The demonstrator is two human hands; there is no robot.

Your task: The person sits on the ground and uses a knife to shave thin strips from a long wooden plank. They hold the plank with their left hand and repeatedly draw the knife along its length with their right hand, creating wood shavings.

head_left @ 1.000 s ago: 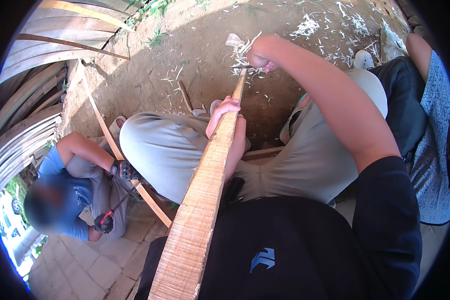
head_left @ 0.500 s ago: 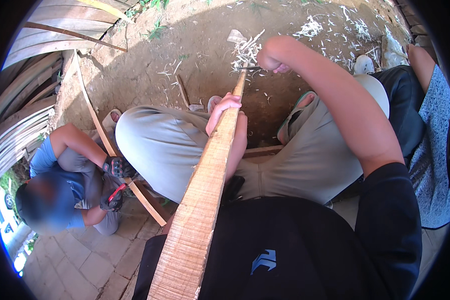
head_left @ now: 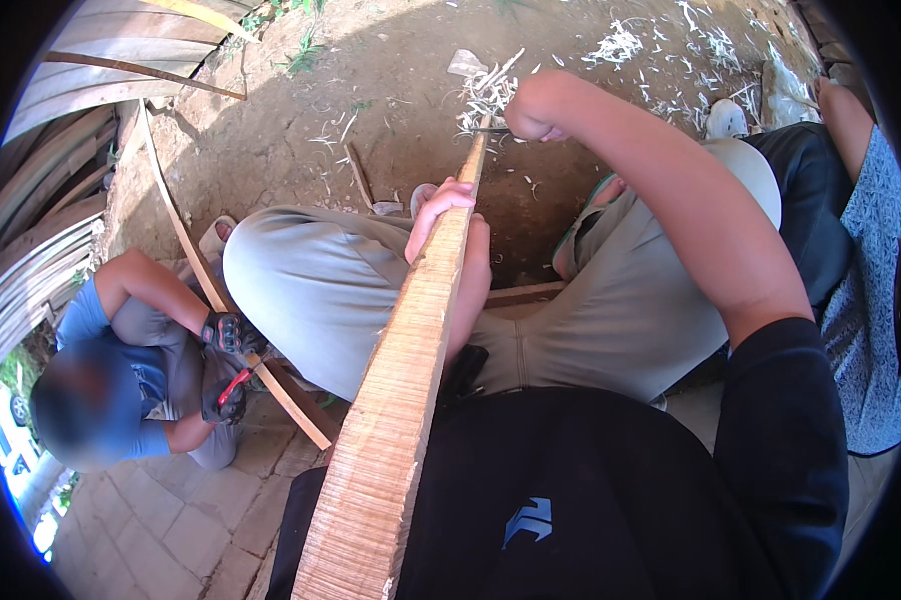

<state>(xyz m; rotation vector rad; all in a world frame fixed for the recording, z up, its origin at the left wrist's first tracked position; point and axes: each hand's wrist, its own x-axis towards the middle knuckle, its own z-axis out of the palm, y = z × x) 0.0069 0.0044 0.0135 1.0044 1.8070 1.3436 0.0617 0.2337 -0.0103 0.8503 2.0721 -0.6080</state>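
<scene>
A long, tapering wooden plank (head_left: 401,370) runs from the bottom edge, past my torso, to a narrow tip between my knees. My left hand (head_left: 439,212) is wrapped around it near the narrow end, fingers over the left edge. Farther out, my right hand (head_left: 533,112) is closed, its handle side mostly hidden by the fist. From it a thin dark knife blade (head_left: 492,130) reaches left across the plank's tip. Curled wood shavings (head_left: 491,92) lie on the ground just beyond the tip.
On my left a co-worker in gloves (head_left: 229,332) holds a red-handled tool (head_left: 236,383) against a curved wooden strip (head_left: 193,250). A person in patterned clothing (head_left: 876,300) sits at my right. Stacked boards (head_left: 46,190) stand far left; a small stick (head_left: 360,175) lies on the dirt.
The plank's tip and my left hand have shifted slightly left in view. My right hand and the blade have moved slightly left too. Both grips stay the same.
</scene>
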